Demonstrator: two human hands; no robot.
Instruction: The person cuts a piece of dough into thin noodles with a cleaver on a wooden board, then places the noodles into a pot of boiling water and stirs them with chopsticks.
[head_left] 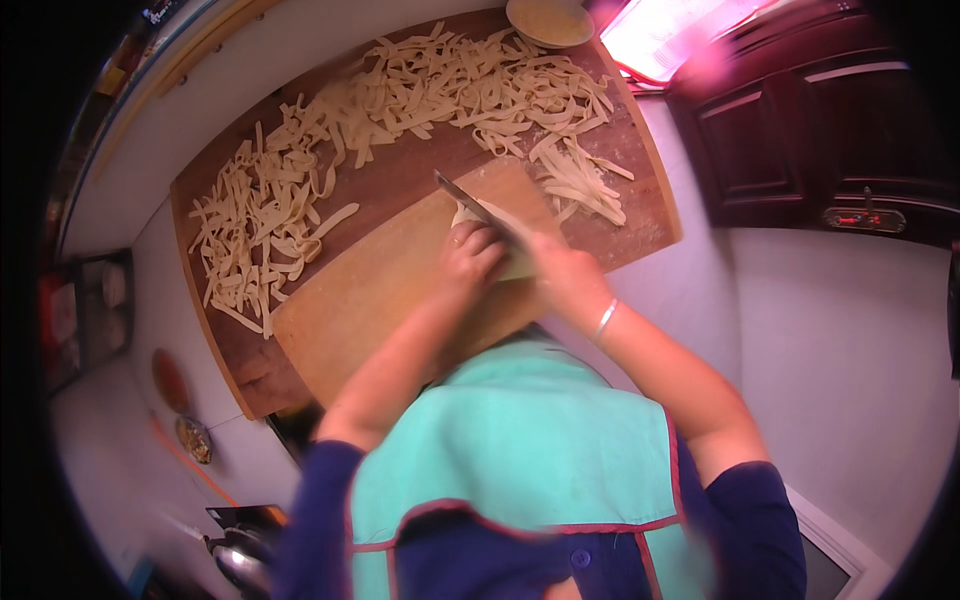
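My right hand [568,278] is closed around the handle of a kitchen knife [462,195], its blade slanting toward the upper left. Beside the blade, my left hand [473,258] has its fingers curled down on a pale piece of dough [464,214], which is mostly hidden by the hand and knife. Both hands are over a light wooden cutting board [370,275], and motion blurs the right one. Beyond the board lie heaps of wide, flat cut noodles [425,85], with a smaller bunch of strips [582,180] just past the knife on the right.
The board rests on a dark wooden tabletop [655,205] dusted with flour. A bowl of yellowish meal [550,22] sits at the far edge. Dark red cabinets [800,130] stand to the right, and a shiny metal pot [240,560] is at the lower left.
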